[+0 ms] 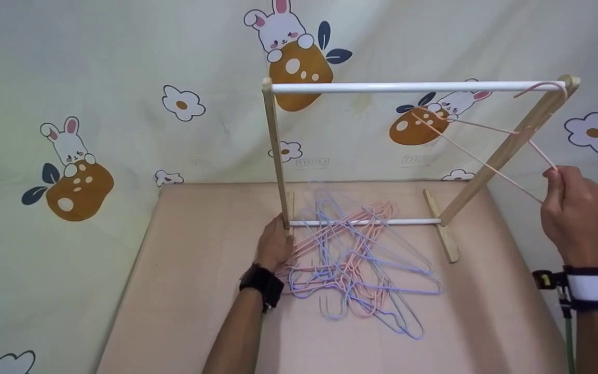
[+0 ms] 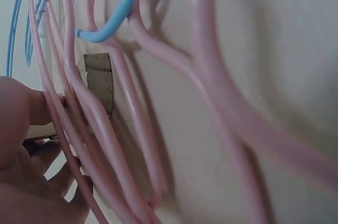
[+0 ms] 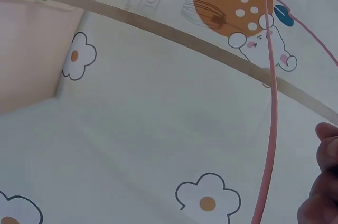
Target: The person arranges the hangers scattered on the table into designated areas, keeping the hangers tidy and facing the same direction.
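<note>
One pink hanger [image 1: 486,127] is up in the head view, pinched by the right hand [image 1: 584,213], hook at the rail [image 1: 392,88]; caught or not, I can't tell. Other hangers [image 1: 351,270] lie heaped on the tabletop [image 1: 200,285], unhung. Left wrist view: the left hand [image 2: 21,182] has fingers clamped on the rack foot [image 2: 100,86]. Right wrist view: curled fingers, the hanger's wire alongside.

Bunny-print wall covering [image 1: 216,145]: cream, with flowers, beyond the left hand [image 1: 274,244]
Pinkish-beige surface [image 1: 174,301]: beneath that hand
Light: soft
</note>
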